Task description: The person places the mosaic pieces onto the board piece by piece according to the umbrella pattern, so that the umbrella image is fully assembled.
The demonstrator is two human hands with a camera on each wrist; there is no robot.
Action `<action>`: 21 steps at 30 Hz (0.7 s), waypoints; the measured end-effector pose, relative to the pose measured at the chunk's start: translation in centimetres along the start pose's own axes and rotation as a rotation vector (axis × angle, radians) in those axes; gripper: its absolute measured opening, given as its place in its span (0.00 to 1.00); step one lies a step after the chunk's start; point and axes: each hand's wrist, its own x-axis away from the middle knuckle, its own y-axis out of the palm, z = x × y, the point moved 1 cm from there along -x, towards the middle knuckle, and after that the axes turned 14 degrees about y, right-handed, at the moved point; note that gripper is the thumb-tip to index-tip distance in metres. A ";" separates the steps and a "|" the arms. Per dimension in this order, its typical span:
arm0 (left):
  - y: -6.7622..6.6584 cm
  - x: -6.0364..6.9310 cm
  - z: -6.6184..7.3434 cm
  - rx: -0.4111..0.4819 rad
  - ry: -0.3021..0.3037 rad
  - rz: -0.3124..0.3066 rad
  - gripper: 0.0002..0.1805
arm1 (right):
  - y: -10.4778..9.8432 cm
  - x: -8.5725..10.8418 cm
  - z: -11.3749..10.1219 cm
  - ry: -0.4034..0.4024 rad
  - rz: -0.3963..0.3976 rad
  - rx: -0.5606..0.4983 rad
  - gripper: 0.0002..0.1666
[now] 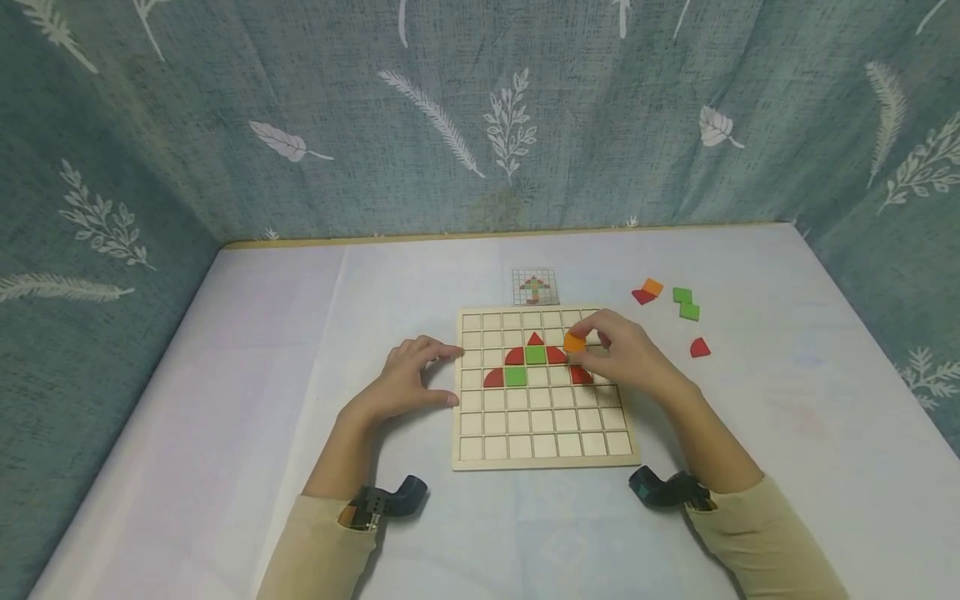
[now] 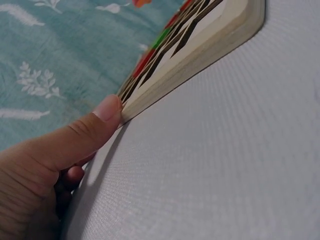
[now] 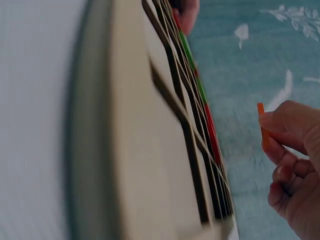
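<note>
A wooden grid board (image 1: 544, 462) lies on the table with coloured tiles in its upper cells. Among them are a red triangle (image 1: 535, 339), two green squares, the upper green square (image 1: 536, 355) directly below the triangle, and several red curved-edge pieces such as the red tile (image 1: 494, 378) at left. Between thumb and fingers my right hand (image 1: 628, 352) pinches an orange square tile (image 1: 574, 342), raised above the board in the right wrist view. With thumb and index fingertip, my left hand (image 1: 402, 382) touches the board's left edge, its fingers loosely spread.
Just behind the board lies a small pattern card (image 1: 535, 286) with a printed coloured figure. Loose tiles lie to the right: an orange square (image 1: 652, 287) touching a red piece (image 1: 642, 297), two green squares (image 1: 689, 312) and another red piece (image 1: 700, 347). A leaf-patterned curtain (image 1: 450, 125) hangs behind.
</note>
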 end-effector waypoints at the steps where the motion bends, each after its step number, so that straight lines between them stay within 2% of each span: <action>1: 0.0 0.0 0.0 0.002 -0.002 -0.001 0.38 | 0.3 0.0 -0.2 -0.015 -0.011 -0.003 0.17; 6: -0.2 0.0 0.1 0.004 0.005 0.000 0.38 | 1.8 -0.1 -1.1 -0.072 -0.079 -0.008 0.17; 13: -0.2 0.0 0.1 0.012 -0.001 0.001 0.38 | 3.9 -0.4 -1.1 -0.194 -0.130 0.084 0.13; 21: 0.0 0.0 -0.1 0.012 -0.008 0.001 0.38 | 4.3 -0.2 -1.2 -0.227 -0.102 0.070 0.07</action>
